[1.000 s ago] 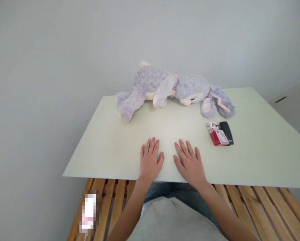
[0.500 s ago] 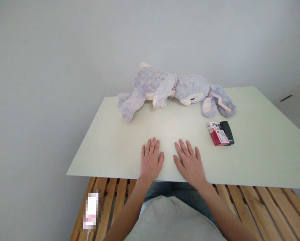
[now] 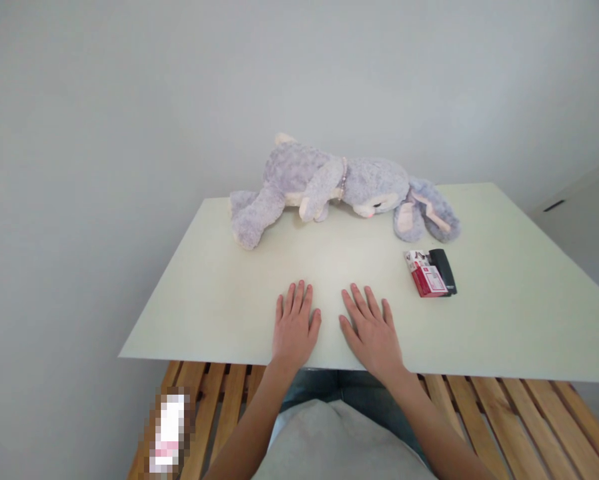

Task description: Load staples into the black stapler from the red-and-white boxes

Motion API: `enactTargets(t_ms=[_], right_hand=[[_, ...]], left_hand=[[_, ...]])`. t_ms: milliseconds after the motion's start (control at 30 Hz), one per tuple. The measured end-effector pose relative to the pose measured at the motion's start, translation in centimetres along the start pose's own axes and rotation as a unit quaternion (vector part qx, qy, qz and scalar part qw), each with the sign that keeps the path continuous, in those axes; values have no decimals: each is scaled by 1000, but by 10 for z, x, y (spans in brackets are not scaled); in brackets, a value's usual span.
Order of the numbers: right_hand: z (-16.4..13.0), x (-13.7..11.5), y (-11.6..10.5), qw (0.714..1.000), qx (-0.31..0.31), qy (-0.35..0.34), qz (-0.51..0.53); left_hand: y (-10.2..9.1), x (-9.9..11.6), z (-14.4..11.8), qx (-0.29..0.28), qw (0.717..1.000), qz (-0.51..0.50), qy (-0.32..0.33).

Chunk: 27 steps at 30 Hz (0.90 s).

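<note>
My left hand (image 3: 295, 325) lies flat on the pale table (image 3: 194, 293), fingers spread and nothing under them that shows. Beside it, palm down, rests my right hand (image 3: 372, 330), also spread and holding nothing. To the right of that hand are a red and white small box (image 3: 428, 280) and a black stapler-like object (image 3: 443, 270), side by side and close together. Behind both hands a grey-lilac plush rabbit (image 3: 319, 177) is stretched on its side, with a beaded string round its neck and its ears pointing right.
A grey wall (image 3: 299, 73) rises behind the table. Below the table's front edge is a slatted wooden bench (image 3: 489, 407). On its left part lies a pixelated white and pink object (image 3: 170, 427).
The whole view has shifted slightly, so everything sits a bit lower and further left. Both hands stay flat on the table, and the objects have not moved.
</note>
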State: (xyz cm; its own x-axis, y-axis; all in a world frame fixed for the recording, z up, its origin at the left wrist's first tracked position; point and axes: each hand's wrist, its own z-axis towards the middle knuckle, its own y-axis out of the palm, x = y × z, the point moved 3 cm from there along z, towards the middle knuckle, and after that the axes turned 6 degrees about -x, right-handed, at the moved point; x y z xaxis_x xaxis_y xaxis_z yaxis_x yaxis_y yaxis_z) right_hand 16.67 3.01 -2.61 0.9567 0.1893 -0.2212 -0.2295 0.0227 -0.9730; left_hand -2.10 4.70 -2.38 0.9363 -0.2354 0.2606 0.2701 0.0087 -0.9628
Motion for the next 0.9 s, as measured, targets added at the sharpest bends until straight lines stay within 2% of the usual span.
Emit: enactTargets(t_ms=[200, 333, 467, 567, 633, 700, 733, 800, 867, 900], right_hand=[[0, 0, -3, 1000, -2, -1, 4], [1, 1, -1, 999, 5, -1, 32], [3, 7, 0, 995, -7, -6, 103], [2, 21, -14, 971, -57, -32, 232], [0, 40, -32, 931, -92, -34, 351], [-2, 71, -54, 902, -75, 10, 425], [-3, 93, -64, 908, -35, 48, 416], [-2, 142, -83, 939, 82, 143, 301], [4, 188, -90, 941, 154, 209, 217], [10, 208, -90, 938, 169, 230, 197]], left_hand=[[2, 1, 1, -2, 1000, 26, -6], [1, 0, 1, 5, 1000, 5, -2], [-4, 3, -1, 8, 995, -98, -1], [-6, 17, 1, -15, 980, -199, 9], [-4, 34, 5, -36, 971, -233, 27], [1, 58, 14, -53, 963, -260, 47], [5, 71, 20, -60, 958, -276, 53], [13, 101, 37, -69, 949, -302, 55], [21, 132, 60, -77, 944, -316, 46], [25, 147, 73, -83, 944, -318, 40]])
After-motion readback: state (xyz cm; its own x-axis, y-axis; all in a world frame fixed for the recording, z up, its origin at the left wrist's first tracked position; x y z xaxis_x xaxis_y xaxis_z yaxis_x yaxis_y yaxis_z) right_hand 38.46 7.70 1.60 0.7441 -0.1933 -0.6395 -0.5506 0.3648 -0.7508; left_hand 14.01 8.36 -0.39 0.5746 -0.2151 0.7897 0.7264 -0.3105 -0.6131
